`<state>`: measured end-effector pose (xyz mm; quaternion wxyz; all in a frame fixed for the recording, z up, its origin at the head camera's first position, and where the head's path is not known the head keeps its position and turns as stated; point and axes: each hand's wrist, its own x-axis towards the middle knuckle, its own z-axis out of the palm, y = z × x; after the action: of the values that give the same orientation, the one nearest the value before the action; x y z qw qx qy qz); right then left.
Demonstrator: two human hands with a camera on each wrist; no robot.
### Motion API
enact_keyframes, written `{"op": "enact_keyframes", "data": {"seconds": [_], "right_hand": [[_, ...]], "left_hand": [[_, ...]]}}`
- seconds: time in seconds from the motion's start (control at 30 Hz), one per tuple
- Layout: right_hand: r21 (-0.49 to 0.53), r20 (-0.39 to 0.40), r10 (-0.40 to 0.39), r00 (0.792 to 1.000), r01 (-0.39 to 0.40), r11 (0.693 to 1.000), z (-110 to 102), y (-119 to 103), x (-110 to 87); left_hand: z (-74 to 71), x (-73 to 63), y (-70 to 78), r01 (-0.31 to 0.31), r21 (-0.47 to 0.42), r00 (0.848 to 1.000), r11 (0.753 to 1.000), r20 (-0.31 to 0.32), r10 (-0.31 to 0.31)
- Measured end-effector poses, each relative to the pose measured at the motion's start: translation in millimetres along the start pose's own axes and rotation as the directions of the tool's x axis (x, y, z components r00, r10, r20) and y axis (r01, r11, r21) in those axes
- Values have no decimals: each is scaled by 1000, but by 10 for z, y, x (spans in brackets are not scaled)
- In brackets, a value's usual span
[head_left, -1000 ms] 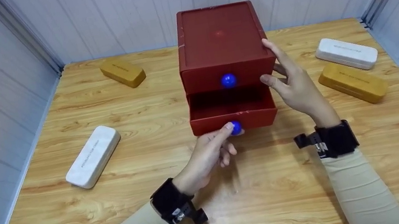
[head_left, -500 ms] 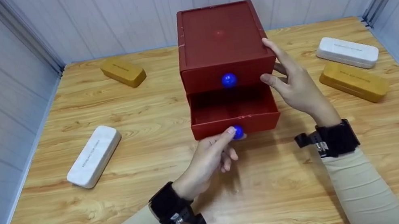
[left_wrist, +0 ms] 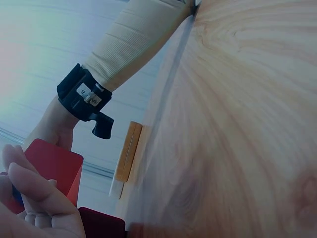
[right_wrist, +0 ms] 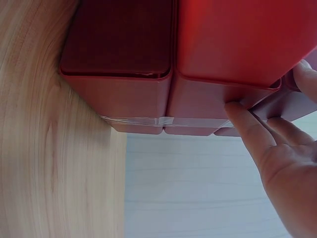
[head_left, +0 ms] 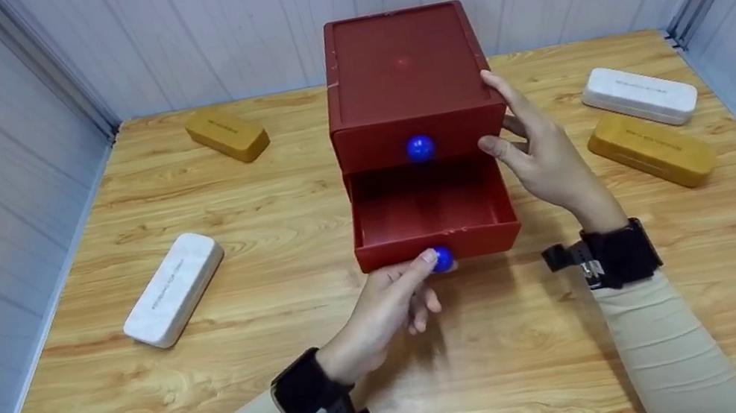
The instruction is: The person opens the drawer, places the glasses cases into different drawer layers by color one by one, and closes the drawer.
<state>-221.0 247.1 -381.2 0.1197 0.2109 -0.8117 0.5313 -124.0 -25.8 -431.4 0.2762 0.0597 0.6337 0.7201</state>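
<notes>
From my remote seat, I see the left hand (head_left: pixel 382 306) pinching the round blue knob (head_left: pixel 443 259) of an open-topped red drawer (head_left: pixel 395 254), well out of the boxy, tiered red cabinet (head_left: pixel 405 71) (another tier shows beneath) on the wood-grained table (head_left: pixel 519 376). The right hand (head_left: pixel 549 159) braces the cabinet's side, fingers extended. I judge the opening mostly done; releasing the knob remains.

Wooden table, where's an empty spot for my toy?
The table is bare between the left white case and the red drawer unit, and in front, between the sleeves. It's crowded right of the right hand, where the right white case and right yellow case lie close together.
</notes>
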Motion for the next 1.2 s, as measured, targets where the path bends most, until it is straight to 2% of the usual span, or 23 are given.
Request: {"op": "enact_keyframes", "data": {"seconds": [0.37, 0.8, 1.2], "right_hand": [[8, 2, 9, 1000, -9, 1000, -15, 2, 0], [31, 2, 3, 1000, -3, 1000, 7, -9, -6], [12, 1, 8, 1000, -8, 1000, -4, -2, -1]], "left_hand": [[5, -51, -46, 6, -3, 1000, 1000, 21, -6], [28, -117, -82, 21, -13, 1000, 1000, 13, -21], [46, -143, -109, 25, -20, 1000, 999, 10, -25]]}}
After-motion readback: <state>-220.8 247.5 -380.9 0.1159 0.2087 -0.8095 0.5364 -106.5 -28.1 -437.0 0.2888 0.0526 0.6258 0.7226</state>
